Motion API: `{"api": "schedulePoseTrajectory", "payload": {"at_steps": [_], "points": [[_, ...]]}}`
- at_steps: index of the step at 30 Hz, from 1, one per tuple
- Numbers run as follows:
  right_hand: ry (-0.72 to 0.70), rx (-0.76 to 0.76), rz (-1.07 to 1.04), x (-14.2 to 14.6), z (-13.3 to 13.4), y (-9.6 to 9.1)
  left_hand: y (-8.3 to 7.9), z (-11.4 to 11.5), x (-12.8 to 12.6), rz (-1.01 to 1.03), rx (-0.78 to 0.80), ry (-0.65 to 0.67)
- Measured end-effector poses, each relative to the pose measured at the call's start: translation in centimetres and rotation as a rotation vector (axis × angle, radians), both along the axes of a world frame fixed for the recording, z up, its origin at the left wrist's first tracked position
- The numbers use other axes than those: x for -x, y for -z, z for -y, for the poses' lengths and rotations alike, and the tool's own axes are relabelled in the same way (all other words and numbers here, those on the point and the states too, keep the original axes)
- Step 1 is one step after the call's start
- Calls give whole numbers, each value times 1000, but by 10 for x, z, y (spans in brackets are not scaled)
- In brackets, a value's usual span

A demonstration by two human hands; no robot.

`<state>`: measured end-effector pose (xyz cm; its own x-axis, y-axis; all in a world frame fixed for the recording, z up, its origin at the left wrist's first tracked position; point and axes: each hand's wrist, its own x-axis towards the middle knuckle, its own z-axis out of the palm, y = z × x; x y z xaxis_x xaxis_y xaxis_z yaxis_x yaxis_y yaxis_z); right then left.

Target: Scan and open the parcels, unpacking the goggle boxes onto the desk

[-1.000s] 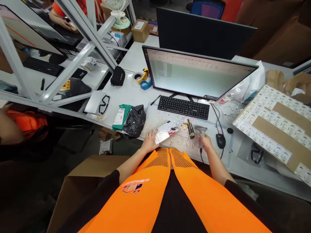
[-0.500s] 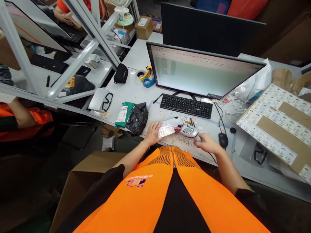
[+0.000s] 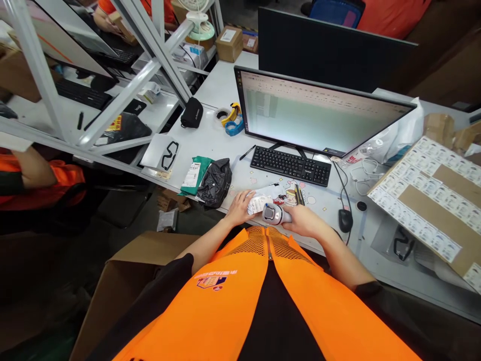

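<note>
My left hand (image 3: 239, 208) grips the near left end of a small pale packet (image 3: 277, 190) with a white printed label (image 3: 258, 204). The packet rests at the desk's front edge. My right hand (image 3: 305, 220) is closed round the handle of a grey-and-white barcode scanner (image 3: 275, 214). The scanner's head is tilted over the packet's lower right side, near the label. Left of my left hand lie a black plastic parcel (image 3: 215, 183) and a green parcel (image 3: 196, 174) with a white label.
Behind my hands are a keyboard (image 3: 291, 165), a monitor (image 3: 319, 115) and a pen (image 3: 247, 152). A mouse (image 3: 345, 220) and a cardboard sheet of labels (image 3: 424, 185) are on the right. Tape rolls (image 3: 233, 123) and a black pouch (image 3: 192, 113) stand back left. An open carton (image 3: 112, 286) is below.
My right hand has moved left with the barcode scanner, bringing its head close to the label. My left hand stays on the packet. The whole view has shifted slightly.
</note>
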<state>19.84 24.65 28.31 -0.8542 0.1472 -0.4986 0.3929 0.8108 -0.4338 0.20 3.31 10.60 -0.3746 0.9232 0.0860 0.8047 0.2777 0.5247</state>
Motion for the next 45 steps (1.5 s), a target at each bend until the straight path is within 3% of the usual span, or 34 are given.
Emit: {"api": "schedulePoseTrajectory", "payload": {"at_steps": [5, 11, 15, 18, 20, 23, 27, 31, 34, 37, 45], "points": [[113, -9, -36, -11, -11, 25, 7, 5, 5, 7, 8, -16], [606, -160, 3, -41, -39, 110, 23, 23, 18, 32, 0, -69], [882, -249, 16, -60, -40, 168, 34, 36, 21, 36, 2, -126], [1050, -287, 27, -70, -34, 197, 38, 40, 20, 53, 16, -186], [1089, -281, 11, -76, -31, 208, 40, 40, 18, 65, 37, -221], [1067, -266, 1, -83, -34, 212, 41, 38, 16, 87, 68, -247], [1097, -339, -19, -77, -54, 198, 43, 38, 17, 96, 75, -254], [1022, -429, -109, -46, -85, 176, 49, 38, 18, 99, 67, -248], [889, -366, -51, -17, -108, 167, 53, 36, 20, 85, 46, -257], [793, -286, 44, 8, -126, 168, 56, 34, 20, 71, 28, -257], [836, -185, 201, 49, -149, 178, 55, 33, 19, 102, 58, -274]]}}
